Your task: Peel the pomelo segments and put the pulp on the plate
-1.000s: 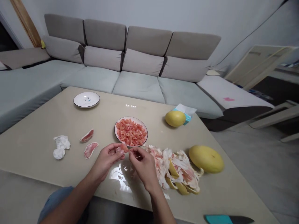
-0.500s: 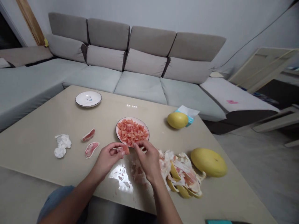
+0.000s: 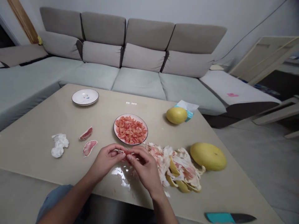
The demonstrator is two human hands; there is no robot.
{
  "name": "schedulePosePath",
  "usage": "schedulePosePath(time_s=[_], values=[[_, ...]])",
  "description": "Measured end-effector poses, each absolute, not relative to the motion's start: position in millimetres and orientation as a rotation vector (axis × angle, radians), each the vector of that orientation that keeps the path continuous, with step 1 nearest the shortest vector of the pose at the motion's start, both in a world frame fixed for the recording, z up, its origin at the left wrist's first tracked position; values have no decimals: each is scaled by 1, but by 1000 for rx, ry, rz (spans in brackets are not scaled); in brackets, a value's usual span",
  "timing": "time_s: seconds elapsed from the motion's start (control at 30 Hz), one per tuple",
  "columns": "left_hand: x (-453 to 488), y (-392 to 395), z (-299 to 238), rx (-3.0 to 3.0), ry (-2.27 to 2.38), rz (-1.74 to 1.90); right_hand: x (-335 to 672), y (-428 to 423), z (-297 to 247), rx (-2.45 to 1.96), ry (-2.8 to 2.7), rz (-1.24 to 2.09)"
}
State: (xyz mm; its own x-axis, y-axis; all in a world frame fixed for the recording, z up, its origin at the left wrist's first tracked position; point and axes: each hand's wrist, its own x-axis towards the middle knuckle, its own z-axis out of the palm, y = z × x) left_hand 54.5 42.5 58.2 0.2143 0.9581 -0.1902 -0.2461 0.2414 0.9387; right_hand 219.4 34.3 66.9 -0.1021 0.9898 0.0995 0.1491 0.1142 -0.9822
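Between my fingertips is a small piece of red pomelo flesh (image 3: 126,153), mostly covered by the fingers. My left hand (image 3: 109,160) pinches it from the left. My right hand (image 3: 143,163) closes on it from the right, thumb and fingers meeting at its edge. Just beyond both hands sits a dark-rimmed plate (image 3: 115,134) heaped with pieces of peeled pomelo flesh (image 3: 131,129). Two pomelo segments with white membrane, one upper (image 3: 86,133) and one lower (image 3: 89,148), lie left of my left hand. Beside my right hand is a pile of peel and membrane (image 3: 177,169).
A whole pomelo (image 3: 208,156) lies right of the peel; another (image 3: 177,115) rests against a tissue pack (image 3: 188,109). A knife (image 3: 230,217) with a teal handle is at the near right edge. Crumpled tissue (image 3: 60,145) and a white plate (image 3: 85,97) are on the left.
My right hand has moved from the plate's near edge down and left to meet the piece in my left hand. The view has tilted slightly, bringing the knife more fully into sight.
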Motion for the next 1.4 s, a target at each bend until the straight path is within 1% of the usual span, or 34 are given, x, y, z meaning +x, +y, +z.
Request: schedulePosePath(time_s=[0.27, 0.6, 0.8, 0.97, 1.27, 1.4], values=[[57, 39, 68, 776, 883, 1024, 217, 36, 58, -1057, -997, 1514], [61, 37, 63, 653, 809, 1131, 206, 35, 61, -865, -555, 1678], [65, 37, 57, 524, 727, 1161, 200, 34, 61, -764, -491, 1636], [67, 38, 54, 436, 659, 1134, 197, 33, 60, -767, -525, 1602], [68, 35, 61, 591, 795, 1199, 198, 35, 52, -794, -658, 1622], [69, 36, 58, 548, 789, 1195, 199, 36, 50, -855, -647, 1605]])
